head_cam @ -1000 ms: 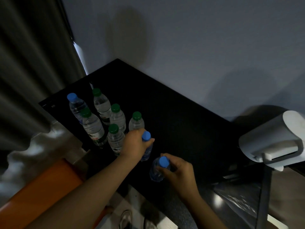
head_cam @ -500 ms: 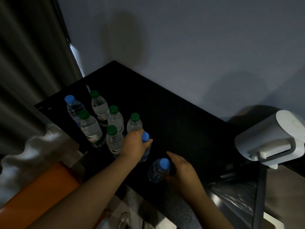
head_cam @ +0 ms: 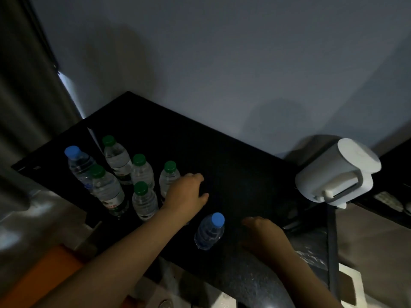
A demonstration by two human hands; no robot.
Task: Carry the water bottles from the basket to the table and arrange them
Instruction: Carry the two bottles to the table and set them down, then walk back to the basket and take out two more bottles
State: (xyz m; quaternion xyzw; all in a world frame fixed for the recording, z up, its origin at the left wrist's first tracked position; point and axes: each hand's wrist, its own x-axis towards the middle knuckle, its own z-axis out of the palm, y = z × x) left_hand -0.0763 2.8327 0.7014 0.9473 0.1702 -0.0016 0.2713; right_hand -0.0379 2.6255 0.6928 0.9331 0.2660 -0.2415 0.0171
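Several water bottles stand in a cluster on the left of the black table (head_cam: 240, 165): green-capped ones (head_cam: 142, 170) and a blue-capped one (head_cam: 76, 161) at the back left. Another blue-capped bottle (head_cam: 210, 232) stands alone near the front edge. My right hand (head_cam: 264, 237) hovers just right of it, fingers relaxed, not touching it. My left hand (head_cam: 186, 194) lies with fingers bent beside the nearest green-capped bottle (head_cam: 170, 176). It covers the spot where a further blue-capped bottle stood; that bottle is hidden, and I cannot see whether the hand grips it.
A white appliance (head_cam: 338, 172) sits at the table's right end. A grey curtain (head_cam: 29, 96) hangs on the left and a wall runs behind the table. An orange object (head_cam: 40, 278) is at the lower left.
My right hand has let go of the front blue-capped bottle and drawn back to the right. My left hand has shifted over the other blue cap, which no longer shows.
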